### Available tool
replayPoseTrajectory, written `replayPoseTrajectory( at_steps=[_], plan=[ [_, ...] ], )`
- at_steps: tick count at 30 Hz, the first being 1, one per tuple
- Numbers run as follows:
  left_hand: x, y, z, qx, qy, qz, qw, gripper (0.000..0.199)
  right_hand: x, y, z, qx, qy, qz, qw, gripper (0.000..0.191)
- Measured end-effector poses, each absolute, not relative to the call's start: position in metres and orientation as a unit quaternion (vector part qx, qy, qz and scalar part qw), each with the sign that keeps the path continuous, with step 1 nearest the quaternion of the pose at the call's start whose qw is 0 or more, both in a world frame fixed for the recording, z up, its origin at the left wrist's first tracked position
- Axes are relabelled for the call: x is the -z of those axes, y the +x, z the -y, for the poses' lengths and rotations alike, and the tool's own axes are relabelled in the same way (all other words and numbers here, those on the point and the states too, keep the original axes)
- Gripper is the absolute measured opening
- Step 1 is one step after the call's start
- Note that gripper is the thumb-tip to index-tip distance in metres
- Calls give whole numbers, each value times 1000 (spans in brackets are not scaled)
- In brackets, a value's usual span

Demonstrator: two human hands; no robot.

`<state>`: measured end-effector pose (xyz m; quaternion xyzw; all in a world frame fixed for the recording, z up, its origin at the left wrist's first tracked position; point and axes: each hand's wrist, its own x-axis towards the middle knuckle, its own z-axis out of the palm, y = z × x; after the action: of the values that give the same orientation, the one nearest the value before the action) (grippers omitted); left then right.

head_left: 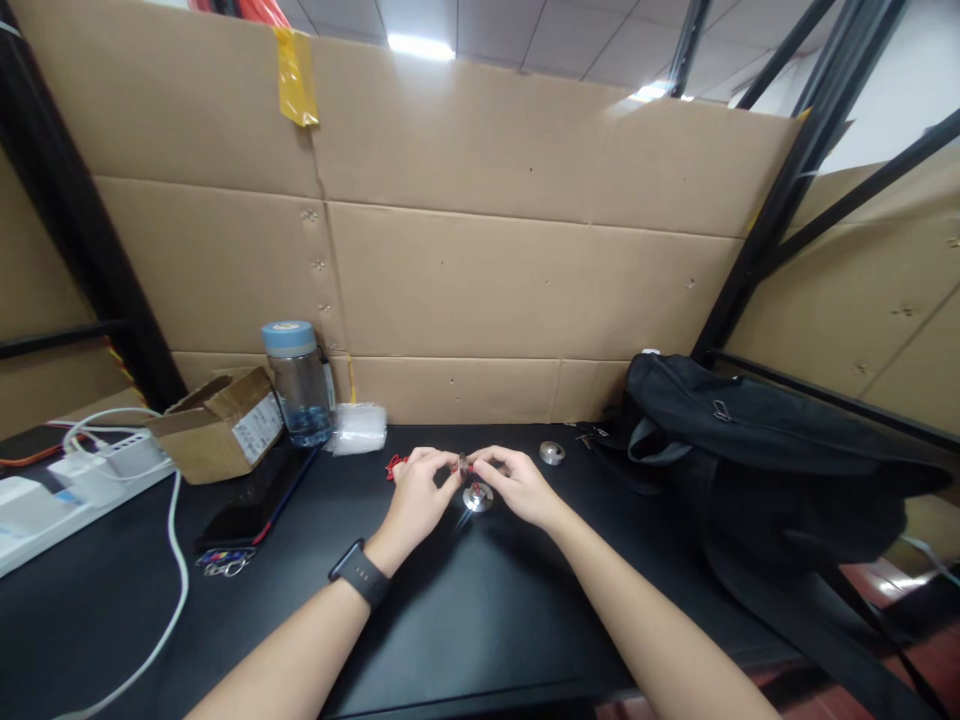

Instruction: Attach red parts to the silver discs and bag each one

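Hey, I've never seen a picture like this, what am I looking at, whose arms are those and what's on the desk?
This is one picture from a camera worn on a person's head, looking forward and down, so the two bare arms are the wearer's own. There is no machine.

The left hand, with a dark watch on its wrist, and the right hand meet over a black desk. Together they pinch a small part; it is too small to tell what it is. Just below lies a shiny metal disc, and a second disc sits to the right.

Also on the desk: a water bottle, an open cardboard box, a white power strip with a cable, and a black bag. Cardboard sheets form the back wall.
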<state>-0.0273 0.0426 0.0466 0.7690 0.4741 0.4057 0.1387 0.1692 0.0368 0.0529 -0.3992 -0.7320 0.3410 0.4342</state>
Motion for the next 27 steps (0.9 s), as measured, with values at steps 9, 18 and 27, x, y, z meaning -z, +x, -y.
replayPoseTrajectory(
  at_steps=[9, 18, 27],
  plan=[
    [-47, -27, -42, -413, 783, -440, 154, 9, -59, 170, -33, -248, -417, 777, 401, 17],
    [-49, -32, -46, -397, 803, -397, 202, 21, -58, 174, -33, -191, -428, 807, 358, 11],
    [-51, -29, -38, -315, 849, -364, 218, 20, -61, 182, -37, -221, -426, 798, 363, 12]
  ],
)
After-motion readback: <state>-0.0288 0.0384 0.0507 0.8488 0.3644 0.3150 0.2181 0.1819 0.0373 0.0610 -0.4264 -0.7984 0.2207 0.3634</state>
